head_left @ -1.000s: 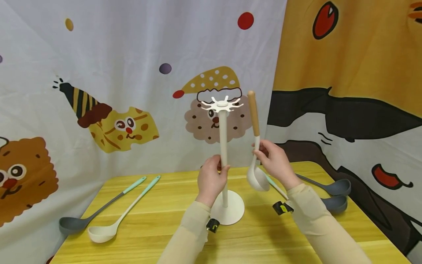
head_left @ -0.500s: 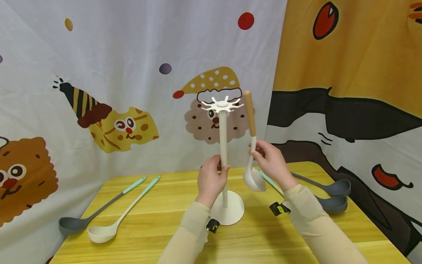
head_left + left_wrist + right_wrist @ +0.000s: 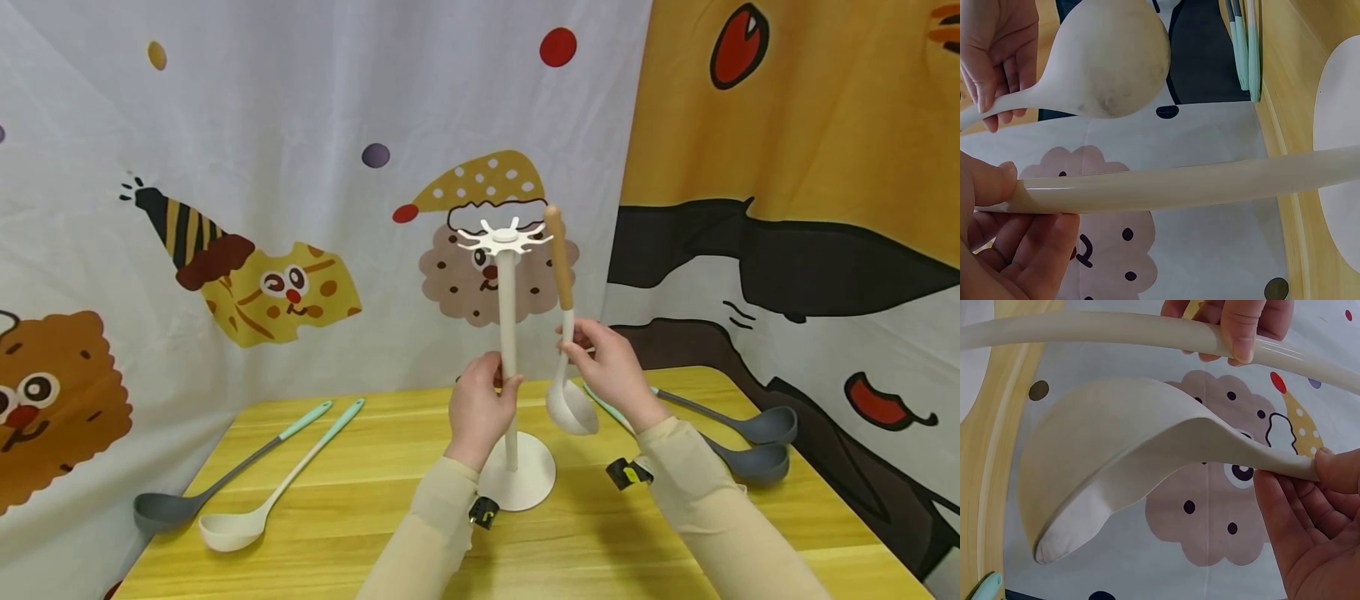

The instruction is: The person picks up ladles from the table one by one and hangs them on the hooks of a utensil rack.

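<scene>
From the head camera, we saw a person's two hands above a wooden table (image 3: 315, 517). The left hand (image 3: 483, 408) gripped the pole of a white stand (image 3: 507, 308), its round base (image 3: 534, 483) flat on the table, between the left and right edges. The right hand (image 3: 609, 375) pinched a white ladle (image 3: 572, 408) upright in the air, bowl down, its wood-coloured handle (image 3: 561, 262) tilted toward the stand's crown of hooks (image 3: 505, 237). We could not tell whether handle and hooks touched. A grey ladle (image 3: 171, 510) and a cream ladle (image 3: 232, 531) lay by the left edge, grips toward the far edge; two dark ladles (image 3: 761, 462) lay by the right edge.

We judged that leaning the handle further in could knock a hook, and a slackened left hand could then let the stand tip.

From the left wrist, we saw thumb and fingers closed around the pole from opposite sides; the ladle's bowl was apart from it.

From the right wrist, we saw the thumb above the ladle's neck and the fingers beneath, a narrow hold, with the bowl beyond the fingertips. We judged that so small a pinch could let the ladle swivel if its handle caught.
</scene>
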`<move>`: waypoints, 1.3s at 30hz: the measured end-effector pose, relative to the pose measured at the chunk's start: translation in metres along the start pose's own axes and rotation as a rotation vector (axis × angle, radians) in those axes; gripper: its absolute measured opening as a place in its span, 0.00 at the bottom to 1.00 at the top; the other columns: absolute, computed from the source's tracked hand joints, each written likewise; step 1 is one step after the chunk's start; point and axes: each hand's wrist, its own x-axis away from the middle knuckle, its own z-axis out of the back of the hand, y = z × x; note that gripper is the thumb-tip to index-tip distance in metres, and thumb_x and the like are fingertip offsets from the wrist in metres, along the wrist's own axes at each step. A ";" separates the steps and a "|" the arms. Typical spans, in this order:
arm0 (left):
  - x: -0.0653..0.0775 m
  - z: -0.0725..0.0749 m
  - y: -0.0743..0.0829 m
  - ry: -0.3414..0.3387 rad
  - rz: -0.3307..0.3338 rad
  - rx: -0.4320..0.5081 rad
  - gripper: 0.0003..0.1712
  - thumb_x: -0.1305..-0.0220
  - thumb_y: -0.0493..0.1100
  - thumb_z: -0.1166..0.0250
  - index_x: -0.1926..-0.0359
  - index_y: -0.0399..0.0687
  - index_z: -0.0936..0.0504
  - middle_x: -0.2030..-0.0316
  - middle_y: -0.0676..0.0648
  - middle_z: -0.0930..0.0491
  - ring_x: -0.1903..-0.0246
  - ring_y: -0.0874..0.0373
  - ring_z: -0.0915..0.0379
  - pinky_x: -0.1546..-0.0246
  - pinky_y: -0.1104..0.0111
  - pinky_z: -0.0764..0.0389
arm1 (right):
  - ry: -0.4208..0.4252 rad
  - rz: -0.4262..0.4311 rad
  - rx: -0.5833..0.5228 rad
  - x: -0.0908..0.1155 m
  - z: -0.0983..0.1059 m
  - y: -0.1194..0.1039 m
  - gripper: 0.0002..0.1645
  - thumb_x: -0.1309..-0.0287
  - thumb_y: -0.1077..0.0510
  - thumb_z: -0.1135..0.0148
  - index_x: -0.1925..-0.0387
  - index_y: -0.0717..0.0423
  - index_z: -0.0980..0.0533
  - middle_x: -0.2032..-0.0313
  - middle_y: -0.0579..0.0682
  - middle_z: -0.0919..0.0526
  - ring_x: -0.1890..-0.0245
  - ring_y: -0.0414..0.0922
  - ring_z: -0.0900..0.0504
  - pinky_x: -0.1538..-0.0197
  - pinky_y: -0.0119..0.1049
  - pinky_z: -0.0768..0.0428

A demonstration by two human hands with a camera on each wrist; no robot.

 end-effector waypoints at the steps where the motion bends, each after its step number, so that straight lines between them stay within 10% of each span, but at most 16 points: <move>1: 0.000 0.000 0.000 0.001 -0.002 -0.002 0.09 0.37 0.44 0.29 0.64 0.46 0.21 0.71 0.50 0.22 0.70 0.56 0.23 0.71 0.67 0.20 | 0.000 0.000 -0.001 0.000 0.000 0.000 0.12 0.33 0.65 0.40 0.49 0.64 0.22 0.62 0.56 0.18 0.60 0.52 0.18 0.55 0.48 0.17; 39: 0.000 0.001 0.002 -0.002 0.005 -0.009 0.09 0.38 0.43 0.29 0.63 0.46 0.20 0.70 0.50 0.23 0.71 0.56 0.24 0.71 0.66 0.20 | -0.061 0.054 -0.058 0.002 -0.012 -0.004 0.13 0.33 0.66 0.40 0.49 0.64 0.23 0.62 0.55 0.17 0.60 0.51 0.18 0.56 0.46 0.16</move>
